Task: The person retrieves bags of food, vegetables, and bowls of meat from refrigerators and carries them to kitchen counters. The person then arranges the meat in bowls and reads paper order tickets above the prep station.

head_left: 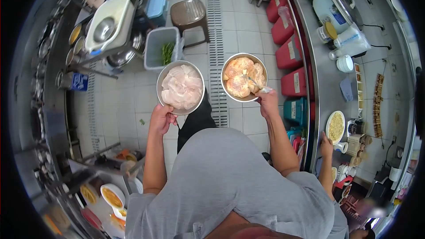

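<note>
My left hand is closed on the near rim of a round metal bowl. Pale raw meat slices fill that bowl. In my right hand is the rim of a second metal bowl, gripped at its near right side. Large pieces of orange-tinted, seasoned raw meat lie in it, and a small whitish piece of something shows by my fingers. Both bowls are held level in front of me, apart from each other, above the tiled floor.
A grey bin with green vegetables and a brown stool stand ahead. Red containers line the space under the right steel counter. Another person's hand touches a plate of food. A white tub sits at left.
</note>
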Motion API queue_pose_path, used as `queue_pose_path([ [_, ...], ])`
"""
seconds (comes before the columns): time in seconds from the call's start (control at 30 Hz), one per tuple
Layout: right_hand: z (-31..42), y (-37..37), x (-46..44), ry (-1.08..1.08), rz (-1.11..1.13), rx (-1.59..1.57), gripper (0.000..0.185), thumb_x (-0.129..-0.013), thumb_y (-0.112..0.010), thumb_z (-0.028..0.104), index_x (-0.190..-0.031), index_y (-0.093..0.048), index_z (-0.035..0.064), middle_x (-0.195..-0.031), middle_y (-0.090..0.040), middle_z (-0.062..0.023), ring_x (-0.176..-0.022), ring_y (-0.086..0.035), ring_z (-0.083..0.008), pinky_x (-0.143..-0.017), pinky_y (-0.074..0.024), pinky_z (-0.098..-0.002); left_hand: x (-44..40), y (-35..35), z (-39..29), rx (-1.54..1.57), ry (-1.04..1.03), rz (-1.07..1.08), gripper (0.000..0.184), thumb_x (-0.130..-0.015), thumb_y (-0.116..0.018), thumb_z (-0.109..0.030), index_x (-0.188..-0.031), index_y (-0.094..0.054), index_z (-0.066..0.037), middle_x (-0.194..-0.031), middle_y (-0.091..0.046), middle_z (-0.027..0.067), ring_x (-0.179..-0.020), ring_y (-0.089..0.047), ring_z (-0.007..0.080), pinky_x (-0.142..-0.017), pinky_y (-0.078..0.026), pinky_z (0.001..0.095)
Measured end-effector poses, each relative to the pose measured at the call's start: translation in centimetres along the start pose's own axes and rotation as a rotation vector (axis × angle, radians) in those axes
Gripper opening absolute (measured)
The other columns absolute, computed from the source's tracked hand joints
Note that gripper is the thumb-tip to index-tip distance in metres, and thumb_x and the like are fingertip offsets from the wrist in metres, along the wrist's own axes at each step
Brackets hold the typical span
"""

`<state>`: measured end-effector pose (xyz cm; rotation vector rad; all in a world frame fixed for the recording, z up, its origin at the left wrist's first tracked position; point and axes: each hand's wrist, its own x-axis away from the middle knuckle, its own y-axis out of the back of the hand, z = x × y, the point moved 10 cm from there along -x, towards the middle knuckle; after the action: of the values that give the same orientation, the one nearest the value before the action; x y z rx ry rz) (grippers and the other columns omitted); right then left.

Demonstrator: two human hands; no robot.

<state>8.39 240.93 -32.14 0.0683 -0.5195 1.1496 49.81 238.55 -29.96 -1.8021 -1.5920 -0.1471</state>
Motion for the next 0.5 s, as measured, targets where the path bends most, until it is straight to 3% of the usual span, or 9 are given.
queue_pose_path([
  [0.27,8.6,1.7,-13.8,0.019,-0.247,-0.072,0.029,-0.075,-0.063,-0.008,-0.104,-0.061,-0.0051,-0.095,-0.069,-0.0111,-0.080,-0.069,-0.0206,-0.067,-0.0578,-0.0333,-19.6,-6.2,-7.8,-0.130,0.078,0.074,0.020,-0.082,-0.062,-0.014,-0.091,-0.060,0.003,-0.064,-0.064,0.0087,-0.041,-0.052,0.0125,-0.040,-0.050,0.0305],
  [0.5,17.3,2.2,-22.2,0.078,-0.382,-0.157,0.025,-0.076,-0.063,-0.003,-0.100,-0.062,-0.0001,-0.089,-0.068,-0.0072,-0.073,-0.067,-0.0173,-0.065,-0.0557,-0.0324,-35.8,-13.7,-17.8,-0.291,0.125,0.192,0.021,-0.082,-0.054,-0.012,-0.094,-0.059,0.005,-0.065,-0.063,0.0100,-0.043,-0.053,0.0125,-0.041,-0.052,0.0311],
])
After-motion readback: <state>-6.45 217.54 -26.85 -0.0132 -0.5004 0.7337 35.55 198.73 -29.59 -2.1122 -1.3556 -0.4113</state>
